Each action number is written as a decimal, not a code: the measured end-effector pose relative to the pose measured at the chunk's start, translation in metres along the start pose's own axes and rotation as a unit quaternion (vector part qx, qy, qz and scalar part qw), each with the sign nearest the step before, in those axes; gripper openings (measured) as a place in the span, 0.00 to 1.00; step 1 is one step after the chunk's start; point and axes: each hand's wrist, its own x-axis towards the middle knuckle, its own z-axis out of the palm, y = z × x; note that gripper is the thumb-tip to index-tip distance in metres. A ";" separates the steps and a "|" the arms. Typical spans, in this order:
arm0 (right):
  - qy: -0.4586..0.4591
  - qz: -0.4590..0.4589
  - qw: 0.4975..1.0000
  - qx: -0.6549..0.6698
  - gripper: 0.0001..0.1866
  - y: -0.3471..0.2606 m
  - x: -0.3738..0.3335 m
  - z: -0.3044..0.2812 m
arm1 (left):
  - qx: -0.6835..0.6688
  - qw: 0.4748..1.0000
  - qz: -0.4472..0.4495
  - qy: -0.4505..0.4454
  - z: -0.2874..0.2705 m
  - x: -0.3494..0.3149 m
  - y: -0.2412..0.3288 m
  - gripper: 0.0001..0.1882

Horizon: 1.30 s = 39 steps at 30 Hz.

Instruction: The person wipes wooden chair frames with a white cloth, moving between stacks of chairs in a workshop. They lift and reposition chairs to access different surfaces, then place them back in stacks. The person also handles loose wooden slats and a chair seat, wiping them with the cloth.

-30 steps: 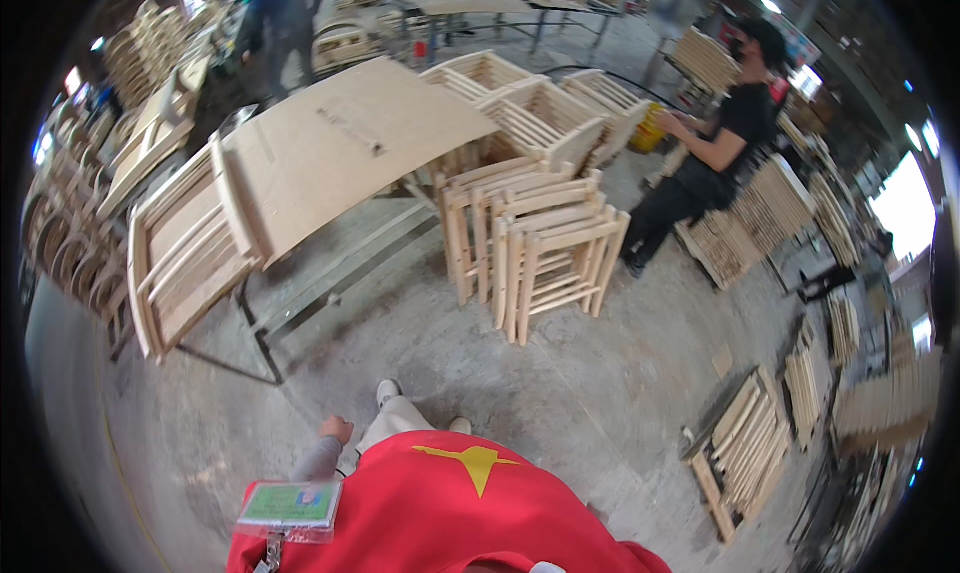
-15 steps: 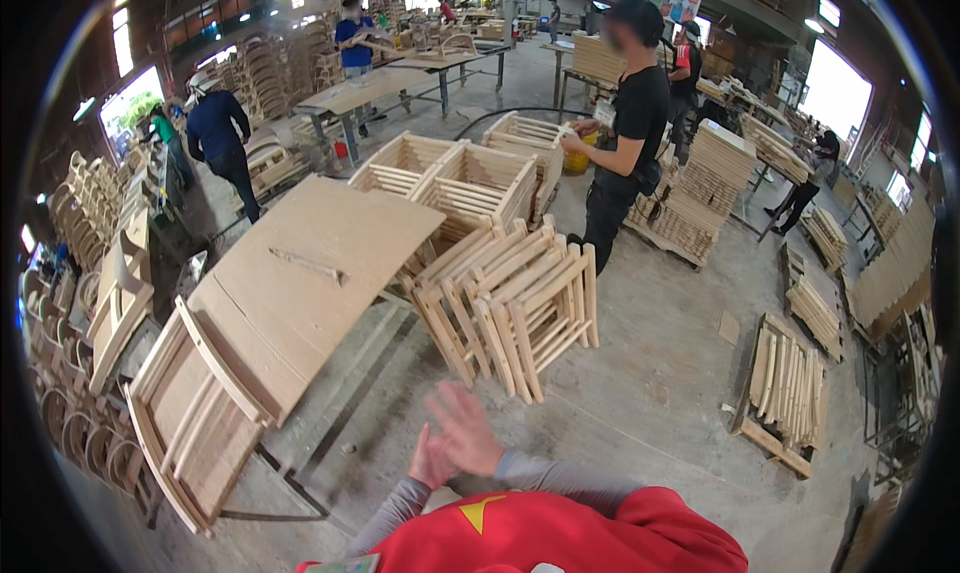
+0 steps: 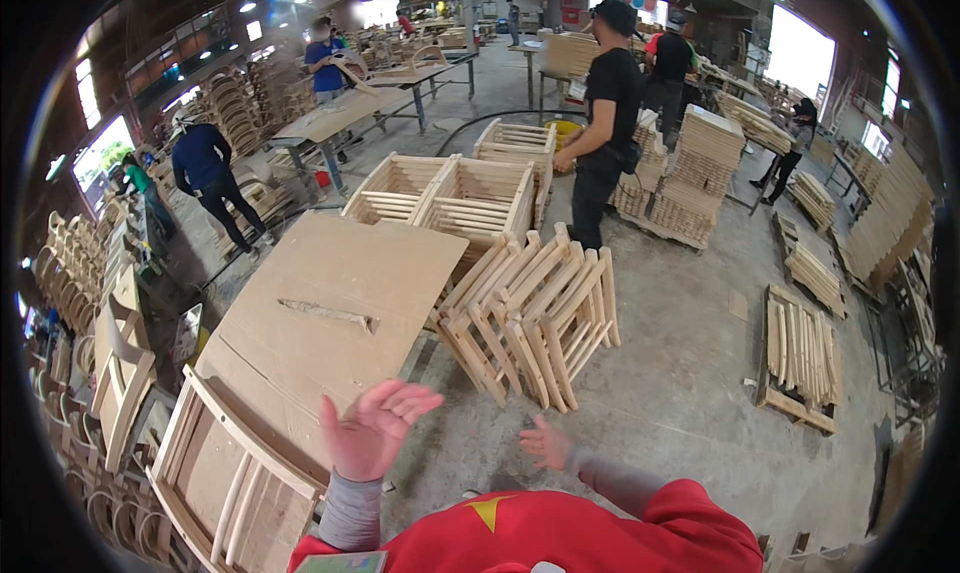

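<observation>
My left hand is raised with fingers spread, holding nothing, in front of the board-topped worktable. My right hand is also open and empty, over the concrete floor and apart from the left. A curved wooden chair frame with slats lies at the table's near end, to the left of my left hand. On the tabletop rests a narrow, rough wood strip. Beyond my right hand, several wooden frames lean together in a row on the floor.
Slatted wooden frames are stacked past the table. A person in black stands behind them, near piled wood parts. A pallet of wood pieces lies on the right. Another person in dark blue bends at the far left.
My hands, together before, have come apart: the left moved left toward the table, the right moved right and lower. My view has shifted, and the person in black has turned away.
</observation>
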 end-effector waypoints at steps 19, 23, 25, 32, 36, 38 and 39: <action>-0.030 -0.681 0.711 -0.173 0.34 -0.134 -0.059 0.262 | 0.350 0.928 0.093 0.086 -0.032 0.045 0.000 0.33; -0.081 -0.699 0.689 -0.173 0.35 -0.130 -0.065 0.306 | 0.373 0.919 0.089 0.092 -0.034 0.048 0.056 0.32; -0.051 -0.730 0.650 -0.206 0.35 -0.138 -0.068 0.309 | 0.365 0.921 0.120 0.059 -0.032 0.045 0.060 0.32; 0.020 -0.784 0.585 -0.207 0.31 -0.228 -0.094 0.307 | 0.467 0.864 0.182 0.049 -0.017 0.033 0.037 0.36; 0.001 -0.726 0.659 -0.197 0.30 -0.211 -0.065 0.291 | 0.393 0.898 0.182 0.076 -0.022 0.050 0.033 0.34; -0.016 -0.677 0.705 -0.213 0.29 -0.183 -0.043 0.278 | 0.350 0.913 0.178 0.109 -0.030 0.057 0.027 0.32; -0.027 -0.635 0.744 -0.207 0.29 -0.167 -0.030 0.273 | 0.336 0.918 0.169 0.124 -0.042 0.061 0.024 0.31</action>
